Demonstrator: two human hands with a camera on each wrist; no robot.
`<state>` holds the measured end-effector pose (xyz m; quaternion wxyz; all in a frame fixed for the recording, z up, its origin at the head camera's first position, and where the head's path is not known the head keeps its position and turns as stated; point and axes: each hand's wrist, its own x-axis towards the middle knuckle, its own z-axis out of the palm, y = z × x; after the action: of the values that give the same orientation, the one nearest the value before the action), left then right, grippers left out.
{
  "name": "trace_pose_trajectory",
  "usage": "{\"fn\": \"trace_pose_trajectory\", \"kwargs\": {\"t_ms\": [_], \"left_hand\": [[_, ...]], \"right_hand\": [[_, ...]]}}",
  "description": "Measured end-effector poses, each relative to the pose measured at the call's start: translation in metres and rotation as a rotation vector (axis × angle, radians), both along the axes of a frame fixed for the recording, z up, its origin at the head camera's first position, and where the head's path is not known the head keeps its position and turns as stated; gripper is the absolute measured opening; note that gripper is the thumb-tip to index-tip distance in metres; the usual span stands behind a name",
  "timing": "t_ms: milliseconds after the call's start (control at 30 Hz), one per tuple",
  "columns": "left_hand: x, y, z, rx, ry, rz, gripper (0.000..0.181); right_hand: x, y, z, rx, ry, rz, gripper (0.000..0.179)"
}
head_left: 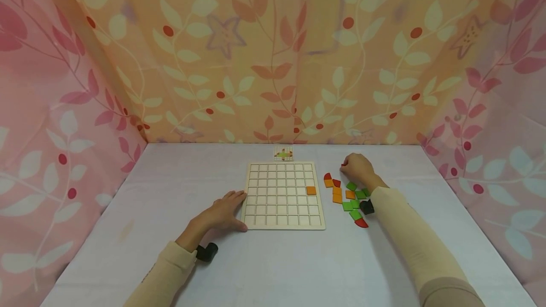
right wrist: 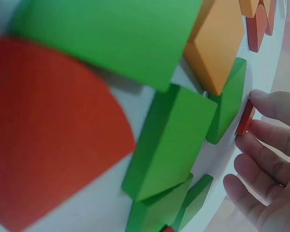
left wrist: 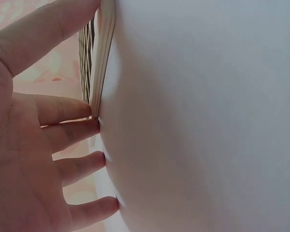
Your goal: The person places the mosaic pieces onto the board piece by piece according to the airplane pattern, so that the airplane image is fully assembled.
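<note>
A wooden grid board point(head_left: 281, 198) lies flat on the table, with one orange square tile point(head_left: 311, 190) in a cell near its right edge. My left hand point(head_left: 223, 210) rests by the board's left side, fingers spread and fairly straight; in the left wrist view the thumb and forefinger touch the board's edge point(left wrist: 104, 53). Beyond the loose pieces, my right hand point(head_left: 358, 167) pinches a small red piece point(right wrist: 245, 117) between thumb and fingers. Its full shape is hidden. Between board and right arm lie green tiles point(head_left: 347, 206), orange tiles point(head_left: 337, 198) and red quarter-round pieces point(head_left: 361, 223).
Behind the board lies a small card point(head_left: 283, 153) with a coloured pattern on a grid. Dark wrist cameras point(head_left: 207, 252) sit on both wrists. Floral cloth walls point(head_left: 273, 60) enclose the white table point(head_left: 290, 269) at the back and both sides.
</note>
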<state>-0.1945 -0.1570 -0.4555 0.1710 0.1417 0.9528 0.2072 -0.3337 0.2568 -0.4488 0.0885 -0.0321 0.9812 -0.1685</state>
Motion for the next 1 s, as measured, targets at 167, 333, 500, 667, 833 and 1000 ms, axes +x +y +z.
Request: {"fn": "trace_pose_trajectory", "kwargs": {"t_ms": [167, 333, 500, 667, 833, 1000], "left_hand": [[0.000, -0.002, -0.001, 0.017, -0.007, 0.002, 0.098], [0.000, -0.001, 0.000, 0.031, 0.004, 0.003, 0.098], [0.000, 0.000, 0.001, 0.036, 0.008, 0.002, 0.097], [0.000, 0.000, 0.001, 0.026, 0.004, 0.003, 0.097], [-0.001, 0.000, 0.002, 0.021, 0.003, -0.003, 0.098], [-0.002, -0.002, 0.002, 0.012, 0.001, -0.019, 0.097]], "right_hand": [[0.002, 0.001, 0.000, -0.026, -0.001, 0.002, 0.032], [0.003, 0.004, 0.000, -0.045, 0.012, -0.007, 0.035], [0.004, 0.004, 0.003, -0.060, 0.023, -0.004, 0.037], [0.009, 0.001, 0.003, -0.110, 0.037, -0.023, 0.038], [0.014, -0.002, 0.004, -0.166, 0.047, -0.032, 0.040], [0.020, -0.003, 0.007, -0.187, 0.100, 0.004, 0.039]]}}
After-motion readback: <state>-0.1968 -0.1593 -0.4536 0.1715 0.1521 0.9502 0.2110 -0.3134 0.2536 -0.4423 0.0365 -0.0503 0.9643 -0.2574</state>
